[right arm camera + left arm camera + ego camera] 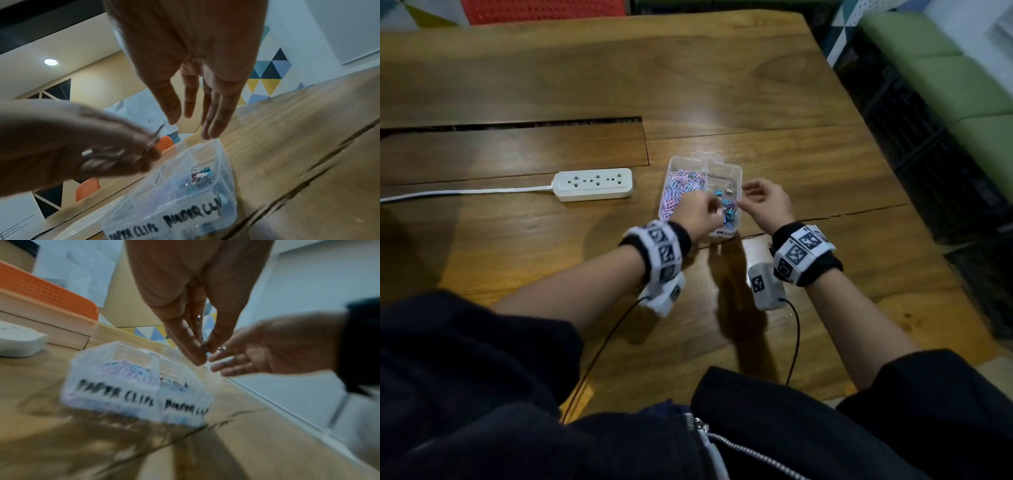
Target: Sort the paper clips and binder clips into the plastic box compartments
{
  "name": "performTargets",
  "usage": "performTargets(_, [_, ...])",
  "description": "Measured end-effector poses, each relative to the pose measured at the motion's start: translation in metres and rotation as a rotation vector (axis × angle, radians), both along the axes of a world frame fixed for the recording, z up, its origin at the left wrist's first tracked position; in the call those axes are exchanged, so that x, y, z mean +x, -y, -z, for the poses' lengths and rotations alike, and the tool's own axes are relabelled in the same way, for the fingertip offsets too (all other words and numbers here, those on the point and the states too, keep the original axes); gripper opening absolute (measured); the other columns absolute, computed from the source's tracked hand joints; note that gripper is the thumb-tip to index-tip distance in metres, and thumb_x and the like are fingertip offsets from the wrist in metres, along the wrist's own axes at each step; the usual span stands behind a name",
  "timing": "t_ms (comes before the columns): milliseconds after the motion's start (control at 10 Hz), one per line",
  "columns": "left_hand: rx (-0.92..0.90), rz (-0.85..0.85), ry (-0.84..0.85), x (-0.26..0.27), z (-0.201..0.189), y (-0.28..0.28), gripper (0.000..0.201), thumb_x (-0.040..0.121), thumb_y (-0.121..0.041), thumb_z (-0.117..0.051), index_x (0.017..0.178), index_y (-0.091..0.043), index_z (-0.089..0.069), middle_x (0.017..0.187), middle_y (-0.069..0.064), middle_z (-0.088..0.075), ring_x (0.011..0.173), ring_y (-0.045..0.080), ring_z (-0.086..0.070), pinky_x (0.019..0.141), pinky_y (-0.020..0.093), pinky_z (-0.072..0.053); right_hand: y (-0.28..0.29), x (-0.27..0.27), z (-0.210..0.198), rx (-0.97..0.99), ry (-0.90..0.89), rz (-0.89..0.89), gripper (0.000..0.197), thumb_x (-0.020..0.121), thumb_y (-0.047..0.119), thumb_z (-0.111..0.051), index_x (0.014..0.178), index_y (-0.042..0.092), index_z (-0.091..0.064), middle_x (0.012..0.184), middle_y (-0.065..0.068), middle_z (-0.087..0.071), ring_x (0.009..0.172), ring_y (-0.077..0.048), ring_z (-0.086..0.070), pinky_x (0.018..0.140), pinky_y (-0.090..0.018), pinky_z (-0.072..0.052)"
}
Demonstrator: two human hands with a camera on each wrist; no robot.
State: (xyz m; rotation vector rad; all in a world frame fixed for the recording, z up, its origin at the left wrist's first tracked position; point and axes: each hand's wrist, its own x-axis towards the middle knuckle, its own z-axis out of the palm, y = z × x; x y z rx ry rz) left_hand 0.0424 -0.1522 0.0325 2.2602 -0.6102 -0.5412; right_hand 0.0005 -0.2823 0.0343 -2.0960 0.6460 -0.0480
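A clear plastic box (736, 171) stands on the wooden table, its front wall (115, 395) hand-lettered with labels. Pastel paper clips (681, 192) fill its left compartment. Binder clips (197, 175) lie in the right one. My left hand (710, 202) hovers over the box's near right part and pinches a binder clip (203, 345) between thumb and fingertips; only its silver wire handles show. My right hand (748, 200) hangs just right of it above the right compartment, fingers straight (213, 113) and holding nothing.
A white power strip (594, 184) with its cord lies left of the box. Behind it a long cable slot (517, 125) cuts across the table. The table's right edge (866, 113) drops to dark crates and green cushions. An orange chair (541, 10) stands beyond the far edge.
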Motion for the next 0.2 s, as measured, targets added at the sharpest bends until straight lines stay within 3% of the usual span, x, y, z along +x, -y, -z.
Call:
performTargets(100, [0.007, -0.028, -0.116, 0.020, -0.004, 0.026, 0.010, 0.087, -0.015, -0.056, 0.080, -0.011, -0.061, 0.078, 0.004, -0.059, 0.082, 0.021, -0.056, 0.062, 0.023, -0.044, -0.003, -0.006, 0.010, -0.006, 0.028, 0.018, 0.022, 0.084, 0.013, -0.061, 0.105, 0.006, -0.059, 0.105, -0.007, -0.060, 0.091, -0.014, -0.054, 0.079, -0.023, -0.047])
performTargets(200, [0.083, 0.004, -0.136, 0.020, 0.003, 0.029, 0.021, 0.089, -0.017, -0.053, 0.107, -0.008, -0.059, 0.108, 0.013, -0.061, 0.103, 0.026, -0.057, 0.075, 0.027, -0.046, -0.007, -0.024, 0.022, 0.025, -0.006, 0.013, 0.019, 0.086, 0.010, -0.057, 0.105, 0.005, -0.058, 0.099, -0.003, -0.056, 0.090, -0.014, -0.053, 0.065, -0.011, -0.040])
